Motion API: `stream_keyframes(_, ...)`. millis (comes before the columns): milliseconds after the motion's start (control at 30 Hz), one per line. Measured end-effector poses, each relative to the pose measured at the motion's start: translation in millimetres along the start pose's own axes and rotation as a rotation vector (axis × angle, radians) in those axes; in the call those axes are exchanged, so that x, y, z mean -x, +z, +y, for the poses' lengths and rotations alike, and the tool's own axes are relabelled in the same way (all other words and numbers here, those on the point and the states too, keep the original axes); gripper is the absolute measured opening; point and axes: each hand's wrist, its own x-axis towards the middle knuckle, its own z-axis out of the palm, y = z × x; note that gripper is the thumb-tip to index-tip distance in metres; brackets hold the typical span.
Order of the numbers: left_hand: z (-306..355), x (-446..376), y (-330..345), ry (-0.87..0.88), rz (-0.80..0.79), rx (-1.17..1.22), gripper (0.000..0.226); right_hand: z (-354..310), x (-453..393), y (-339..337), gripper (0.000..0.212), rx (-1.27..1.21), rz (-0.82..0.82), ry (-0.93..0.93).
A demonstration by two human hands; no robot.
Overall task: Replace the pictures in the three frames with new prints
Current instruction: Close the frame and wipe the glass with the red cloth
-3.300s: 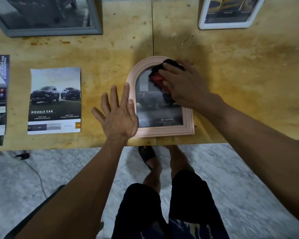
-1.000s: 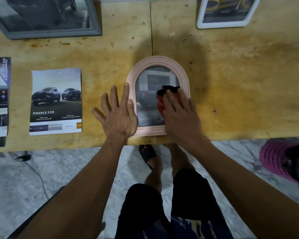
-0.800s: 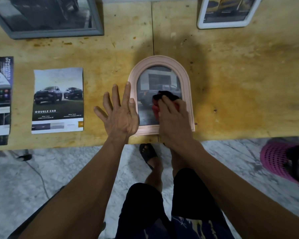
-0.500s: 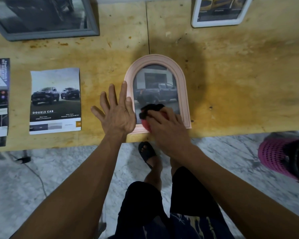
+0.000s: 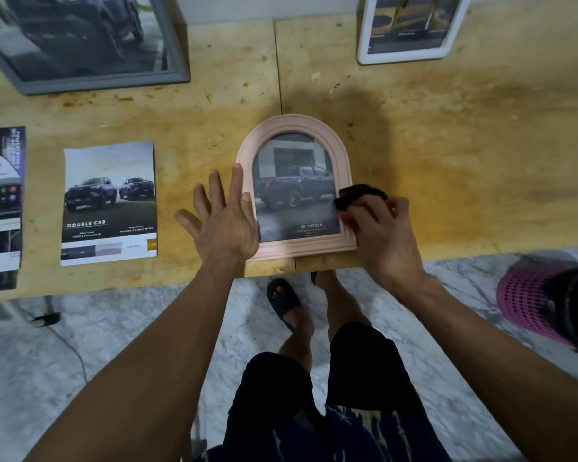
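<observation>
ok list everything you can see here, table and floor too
arched frame: 1, pink, table's near edge, truck print inside
grey frame: 1, far left
white frame: 1, far right
loose print: 1, "double cab", left of arched frame
brochure: 1, left edge, cut off
table: 1, yellow wood
basket: 1, pink, floor at right
cloth: 1, black and red, in right hand
sandal: 1 visible, black
left hand: flat on frame's left side
right hand: on frame's right side

R hand [image 5: 386, 241] w/ dark cloth [image 5: 359, 194] slid off glass to pink arched frame's [image 5: 292, 123] right edge; truck print now uncovered.
</observation>
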Motion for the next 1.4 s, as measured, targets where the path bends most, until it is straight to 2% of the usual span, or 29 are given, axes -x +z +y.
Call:
stream_keyframes(100, 0.9, -0.2, -1.5, 0.001, -0.006, 0.01, 0.049, 16.9, -11.8, -8.0, 0.032, -0.045, 0.131, 0.154)
stream_keyframes(167, 1.3, -0.7, -3.2, 0.009, -0.016, 0.006, 0.05, 22.4, -19.9, -14.8, 0.035, -0.065, 0.153, 0.276)
stream_keyframes(233, 1.9, -0.5, -4.8, 0.011, -0.026, 0.006, 0.05, 24.7, -25.1, -17.7, 0.036, -0.069, 0.125, 0.359)
stream_keyframes(300, 2.4, -0.3, -6.0, 0.012, -0.025, 0.007, 0.05, 26.3, -26.6, -19.7, 0.043, -0.058, 0.022, 0.423)
stream_keyframes(367, 2.8, -0.2, -7.1, 0.013, -0.025, 0.005, 0.05, 26.1, -23.7, -19.1, 0.051, -0.023, -0.097, 0.444)
stream_keyframes(433, 3.9, -0.1, -7.8, 0.015, -0.024, 0.006, 0.05, 23.0, -20.1, -16.8, 0.056, 0.018, -0.143, 0.455)
stream_keyframes(500, 5.7, 0.2, -7.9, 0.012, -0.008, 0.014, 0.05, 18.1, -20.5, -15.7, 0.058, 0.035, -0.104, 0.486)
stream_keyframes(600, 9.6, 0.8, -8.9, -0.001, 0.034, 0.045, 0.05, 6.9, -25.9, -19.0, 0.051, 0.016, 0.056, 0.482)
stream_keyframes(700, 15.0, 3.6, -11.1, -0.017, 0.112, 0.082, 0.041, -8.9, -34.5, -24.3, 0.041, -0.127, 0.14, 0.411)
stream_keyframes(833, 21.3, 6.1, -13.6, -0.125, 0.132, 0.162, 0.036, -22.8, -45.4, -23.2, 0.031, -0.436, -0.06, 0.473)
stream_keyframes(933, 27.7, 8.9, -17.8, -0.2, 0.096, 0.248, 0.035, -27.1, -51.0, -18.1, 0.036, -0.626, -0.134, 0.65)
stream_keyframes(1100, 32.8, 1.0, -20.1, -0.364, 0.042, 0.489, 0.036, -30.5, -59.7, -13.2, 0.037, -0.71, -0.212, 0.788)
stream_keyframes(1200, 35.7, -1.0, -28.3, -0.402, 0.029, 0.627, 0.036, -30.5, -61.2, -12.7, 0.033, -0.8, -0.199, 0.863)
stream_keyframes(1333, 43.1, 3.1, -35.8, -0.541, 0.037, 0.941, 0.014, -30.5, -57.9, -18.9, 0.031, -0.954, -0.141, 0.904)
stream_keyframes(1400, 43.8, 6.0, -39.0, -0.569, 0.047, 1.025, 0.013, -31.8, -56.0, -25.5, 0.032, -1.03, -0.115, 0.925)
